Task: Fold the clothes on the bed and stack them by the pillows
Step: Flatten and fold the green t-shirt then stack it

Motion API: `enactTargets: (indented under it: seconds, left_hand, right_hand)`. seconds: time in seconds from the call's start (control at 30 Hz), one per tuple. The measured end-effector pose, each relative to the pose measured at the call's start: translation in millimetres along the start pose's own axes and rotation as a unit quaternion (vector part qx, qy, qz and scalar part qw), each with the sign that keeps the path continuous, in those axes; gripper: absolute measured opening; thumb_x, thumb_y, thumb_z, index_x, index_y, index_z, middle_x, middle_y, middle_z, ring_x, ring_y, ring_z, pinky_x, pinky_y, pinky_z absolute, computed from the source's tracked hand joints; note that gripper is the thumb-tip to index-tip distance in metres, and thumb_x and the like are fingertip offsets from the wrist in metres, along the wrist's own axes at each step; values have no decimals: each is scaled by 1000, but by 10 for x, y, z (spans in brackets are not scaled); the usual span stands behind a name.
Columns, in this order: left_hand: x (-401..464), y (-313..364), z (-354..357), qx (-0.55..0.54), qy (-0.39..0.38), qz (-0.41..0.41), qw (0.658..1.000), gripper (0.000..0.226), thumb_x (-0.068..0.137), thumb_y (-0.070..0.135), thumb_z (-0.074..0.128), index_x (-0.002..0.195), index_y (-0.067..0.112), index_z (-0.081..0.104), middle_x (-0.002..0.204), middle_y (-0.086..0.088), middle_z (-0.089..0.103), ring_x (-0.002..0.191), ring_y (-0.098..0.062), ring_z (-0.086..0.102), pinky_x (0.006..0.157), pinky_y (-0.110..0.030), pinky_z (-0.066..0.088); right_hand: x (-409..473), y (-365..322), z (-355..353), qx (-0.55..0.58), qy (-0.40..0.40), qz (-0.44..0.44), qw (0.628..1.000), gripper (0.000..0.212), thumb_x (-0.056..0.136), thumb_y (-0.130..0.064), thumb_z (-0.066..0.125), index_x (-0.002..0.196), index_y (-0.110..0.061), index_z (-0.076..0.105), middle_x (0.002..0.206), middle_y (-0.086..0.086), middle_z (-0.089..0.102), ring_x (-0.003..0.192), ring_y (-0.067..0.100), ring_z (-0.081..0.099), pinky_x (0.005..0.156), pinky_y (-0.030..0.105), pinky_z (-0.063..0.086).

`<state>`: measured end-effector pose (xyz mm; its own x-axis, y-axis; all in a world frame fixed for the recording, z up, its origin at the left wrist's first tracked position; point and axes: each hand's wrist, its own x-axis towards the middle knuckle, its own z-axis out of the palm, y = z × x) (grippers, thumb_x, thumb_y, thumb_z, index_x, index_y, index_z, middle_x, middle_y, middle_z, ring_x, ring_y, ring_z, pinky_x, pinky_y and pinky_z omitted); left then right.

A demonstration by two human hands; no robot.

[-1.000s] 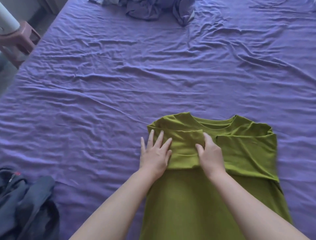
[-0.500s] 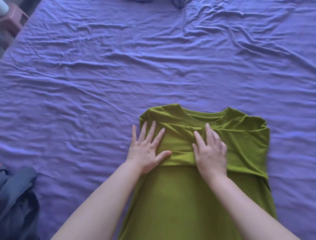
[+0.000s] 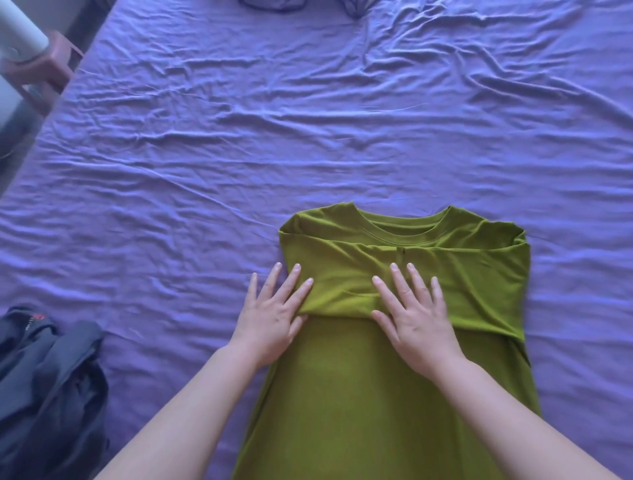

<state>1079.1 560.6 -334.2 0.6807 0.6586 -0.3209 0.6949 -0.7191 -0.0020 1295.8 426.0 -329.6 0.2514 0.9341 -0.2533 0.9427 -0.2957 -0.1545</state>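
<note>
An olive-green T-shirt (image 3: 479, 274) lies flat on the purple bed sheet (image 3: 239, 154), collar pointing away from me, both sleeves folded in across the chest. My left hand (image 3: 274, 315) lies flat with spread fingers on the shirt's left edge, partly on the sheet, thumb at the lower hem of the folded sleeve. My right hand (image 3: 414, 318) presses flat on the middle of the shirt, fingers straight over the folded sleeves. The shirt's lower part runs out of the frame between my forearms.
A crumpled dark grey garment (image 3: 44, 387) lies at the bed's near left. More dark clothes (image 3: 274, 3) show at the far top edge. A pinkish stool (image 3: 51, 72) with a white object stands beside the bed's far left edge.
Both hands have stayed flat on the folded sleeves, sliding slightly toward me and spreading wider. The camera view has shifted, bringing the dark garment and stool back into sight.
</note>
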Motion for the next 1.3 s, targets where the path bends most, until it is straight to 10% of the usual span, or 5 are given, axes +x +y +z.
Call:
enactTargets:
  seconds: [0.27,0.47,0.67,1.1,1.3]
  left_hand:
    - [-142,-199,-36,34,-28,-62,997,67,93,48,22,149,32,-10,158,9,-13,144,-22,-20,112,-55,-13]
    - [93,179,-93,8,21,47,999,67,88,60,4,147,33,-12,155,9,-20,139,-15,-31,113,-50,-18]
    - [416,240,102,-21,-11,-51,998,81,76,79,2,140,38,-25,155,2,-24,143,-19,-24,112,-55,-18]
    - [-872,1054,245,-36,-37,-7,999,74,86,68,3,150,31,4,159,0,-10,137,-24,-32,112,-53,-18]
    - [-1929,1359,430,-60,-18,134,989,61,83,55,52,136,24,50,147,-7,42,137,-31,36,104,-60,35]
  right_hand:
    - [81,-122,92,-37,-55,-44,997,67,85,-63,-7,147,-39,1,158,-3,-5,143,23,-20,112,51,-15]
    - [35,-53,116,-55,-38,-25,997,70,80,-67,-14,144,-41,-8,151,-4,-22,134,20,-34,109,53,-19]
    - [83,48,287,-62,-51,-35,996,63,76,-73,-16,127,-45,-39,143,-4,-36,134,23,-36,105,58,-21]
    - [-1056,-103,317,-29,-37,-63,997,64,91,-62,19,146,-31,23,154,9,20,144,32,5,112,55,4]
    - [-2279,-284,658,36,-53,-71,995,58,89,-56,36,140,-27,38,149,12,34,142,31,19,110,55,16]
